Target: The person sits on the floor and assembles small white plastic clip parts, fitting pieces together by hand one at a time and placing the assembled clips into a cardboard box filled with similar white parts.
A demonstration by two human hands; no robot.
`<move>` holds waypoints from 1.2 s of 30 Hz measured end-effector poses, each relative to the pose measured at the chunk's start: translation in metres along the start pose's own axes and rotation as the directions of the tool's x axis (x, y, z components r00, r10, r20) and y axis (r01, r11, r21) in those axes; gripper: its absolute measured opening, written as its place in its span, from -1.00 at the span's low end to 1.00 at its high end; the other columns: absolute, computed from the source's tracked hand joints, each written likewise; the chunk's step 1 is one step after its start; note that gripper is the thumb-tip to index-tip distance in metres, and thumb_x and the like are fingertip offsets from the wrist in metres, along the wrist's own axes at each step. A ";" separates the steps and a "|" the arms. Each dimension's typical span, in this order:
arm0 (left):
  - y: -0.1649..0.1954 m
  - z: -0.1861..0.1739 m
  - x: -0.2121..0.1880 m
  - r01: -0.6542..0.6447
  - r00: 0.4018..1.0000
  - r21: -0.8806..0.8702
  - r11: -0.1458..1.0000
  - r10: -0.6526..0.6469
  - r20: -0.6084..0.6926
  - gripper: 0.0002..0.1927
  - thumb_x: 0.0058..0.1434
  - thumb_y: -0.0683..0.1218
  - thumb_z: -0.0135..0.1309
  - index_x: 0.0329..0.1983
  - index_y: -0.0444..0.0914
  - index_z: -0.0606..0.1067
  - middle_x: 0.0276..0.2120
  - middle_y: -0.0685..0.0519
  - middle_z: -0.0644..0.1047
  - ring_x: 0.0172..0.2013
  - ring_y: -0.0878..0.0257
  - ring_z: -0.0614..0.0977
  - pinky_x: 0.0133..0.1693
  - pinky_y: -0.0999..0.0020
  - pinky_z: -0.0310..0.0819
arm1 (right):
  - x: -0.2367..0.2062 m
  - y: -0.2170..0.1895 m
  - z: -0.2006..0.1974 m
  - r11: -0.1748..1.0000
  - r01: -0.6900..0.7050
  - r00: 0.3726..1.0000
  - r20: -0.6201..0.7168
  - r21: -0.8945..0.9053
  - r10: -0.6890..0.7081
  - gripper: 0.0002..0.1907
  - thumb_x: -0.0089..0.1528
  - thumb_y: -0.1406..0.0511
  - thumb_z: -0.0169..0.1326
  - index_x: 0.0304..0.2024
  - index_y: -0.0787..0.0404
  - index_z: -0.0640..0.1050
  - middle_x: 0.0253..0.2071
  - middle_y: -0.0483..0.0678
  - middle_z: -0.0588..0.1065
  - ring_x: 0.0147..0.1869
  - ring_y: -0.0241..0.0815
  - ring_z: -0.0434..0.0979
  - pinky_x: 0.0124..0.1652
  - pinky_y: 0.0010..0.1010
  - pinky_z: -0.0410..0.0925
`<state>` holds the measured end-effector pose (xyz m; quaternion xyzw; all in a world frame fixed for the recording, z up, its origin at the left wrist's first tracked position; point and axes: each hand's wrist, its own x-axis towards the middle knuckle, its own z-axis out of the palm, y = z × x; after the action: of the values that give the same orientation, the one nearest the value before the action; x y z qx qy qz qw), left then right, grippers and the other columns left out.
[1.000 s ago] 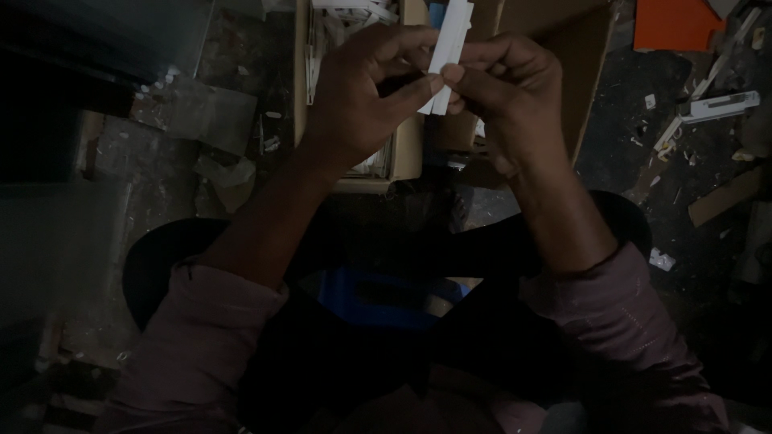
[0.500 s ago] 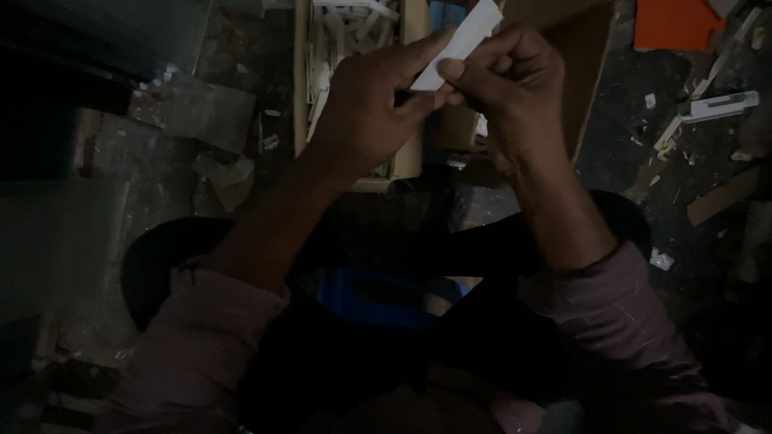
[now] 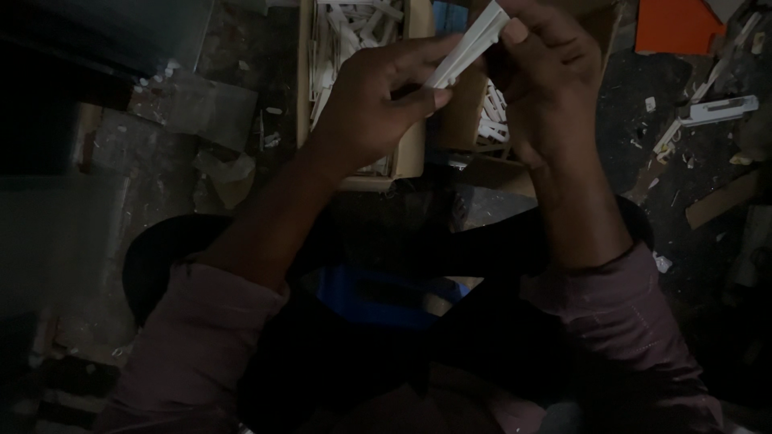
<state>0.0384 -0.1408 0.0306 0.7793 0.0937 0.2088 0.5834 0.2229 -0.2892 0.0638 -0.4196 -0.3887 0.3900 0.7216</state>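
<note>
- Pinching a white strip between them, both hands are raised over the cluttered floor, above the boxes near its far edge.
- The left hand is curled, its thumb and fingers closed on the lower end of the white strip.
- The right hand is also closed, its thumb and fingertips gripping the upper end of the same strip, which slants up and to the right between the two hands.
- Directly beneath the left hand sits a long cardboard box filled with loose white pieces of similar colour.
- Just beside it, under the right hand, a second cardboard box holds more white pieces.
- Both forearms end in mauve sleeves at the near edge of the view.
- Between the arms, a blue object shows below, too dark to identify.
- At the far right corner of the floor lies an orange sheet.
- Near the right edge lies a white flat part among scattered scraps.
</note>
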 end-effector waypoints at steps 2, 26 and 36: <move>-0.003 0.001 -0.001 -0.085 0.996 -0.077 0.993 0.085 -0.004 -0.50 0.57 -0.21 0.17 0.51 -0.15 0.34 0.14 -0.05 0.66 0.15 0.14 0.74 0.14 0.17 0.70 | -0.001 0.002 -0.002 1.000 -0.006 1.000 -0.002 -0.013 0.006 -0.84 0.63 0.31 0.14 0.21 0.23 0.61 0.06 -0.04 0.62 0.17 -0.20 0.66 0.19 -0.26 0.53; -0.009 0.010 -0.007 -0.107 0.993 -0.028 0.994 0.106 -0.045 -0.51 0.60 -0.23 0.09 0.52 -0.07 0.33 0.38 -0.09 0.49 0.35 0.05 0.63 0.29 0.15 0.62 | -0.006 0.017 -0.007 0.998 0.008 0.998 -0.060 0.058 -0.005 -0.85 0.59 0.43 0.12 0.19 0.29 0.60 0.06 0.03 0.63 0.15 -0.19 0.68 0.22 -0.27 0.58; -0.002 0.008 -0.005 -0.072 0.996 -0.021 0.997 0.071 -0.058 -0.54 0.58 -0.08 0.12 0.48 -0.16 0.36 0.09 -0.01 0.66 -0.03 0.24 0.76 -0.02 0.29 0.75 | -0.003 0.012 -0.002 1.000 0.026 0.995 -0.099 -0.001 -0.026 -0.86 0.60 0.39 0.13 0.19 0.25 0.61 0.02 -0.04 0.62 0.07 -0.23 0.67 0.12 -0.32 0.58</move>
<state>0.0372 -0.1489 0.0263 0.7691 0.0800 0.2527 0.5816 0.2206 -0.2885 0.0513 -0.4334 -0.3577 0.3593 0.7450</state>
